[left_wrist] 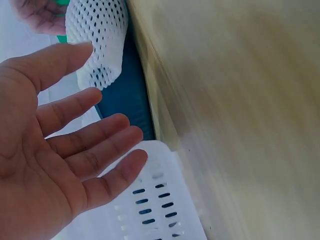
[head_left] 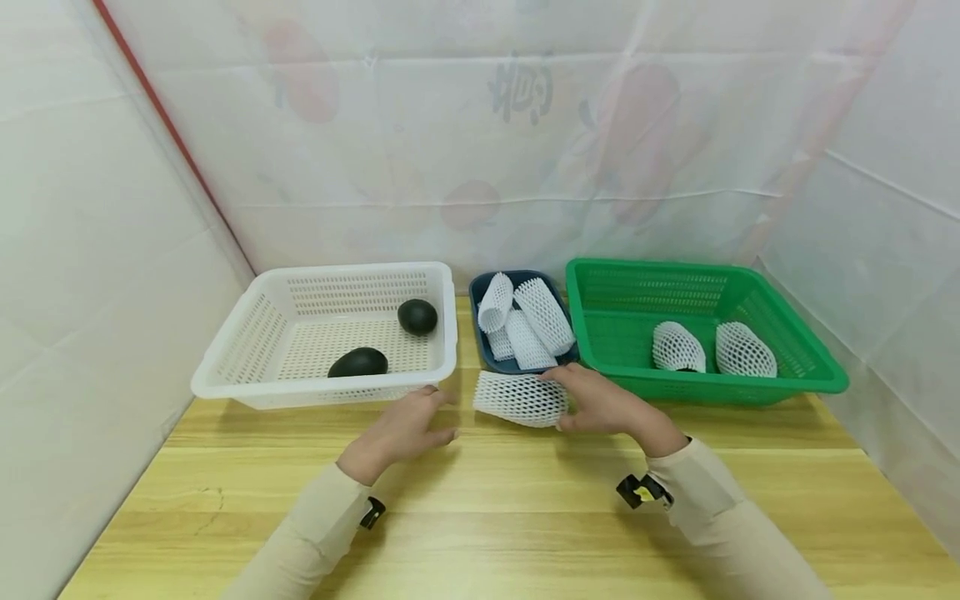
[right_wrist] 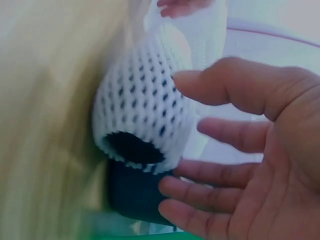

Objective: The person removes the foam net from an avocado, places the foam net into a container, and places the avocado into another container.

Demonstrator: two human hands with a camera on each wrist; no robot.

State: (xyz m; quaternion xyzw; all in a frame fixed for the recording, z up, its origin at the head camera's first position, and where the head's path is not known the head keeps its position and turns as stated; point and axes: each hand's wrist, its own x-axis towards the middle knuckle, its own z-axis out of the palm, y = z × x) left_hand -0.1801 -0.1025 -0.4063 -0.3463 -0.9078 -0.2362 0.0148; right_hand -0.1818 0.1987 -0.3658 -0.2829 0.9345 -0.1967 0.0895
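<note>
A white foam net sleeve lies on the table with a dark fruit inside, likely an avocado; its dark end shows through the sleeve's mouth in the right wrist view. My right hand is at the sleeve's right end, thumb and fingers spread, fingertips right at the net. To the left, my left hand hovers apart from the sleeve, near the white basket's front corner, its fingers loosely extended. Two dark avocados, one in front and one behind, sit in the white basket.
Behind the sleeve stands a small dark blue bin with several rolled foam nets. At right, a green basket contains two netted fruits, one left and one right. A wooden table carries everything; pale sheeting hangs behind.
</note>
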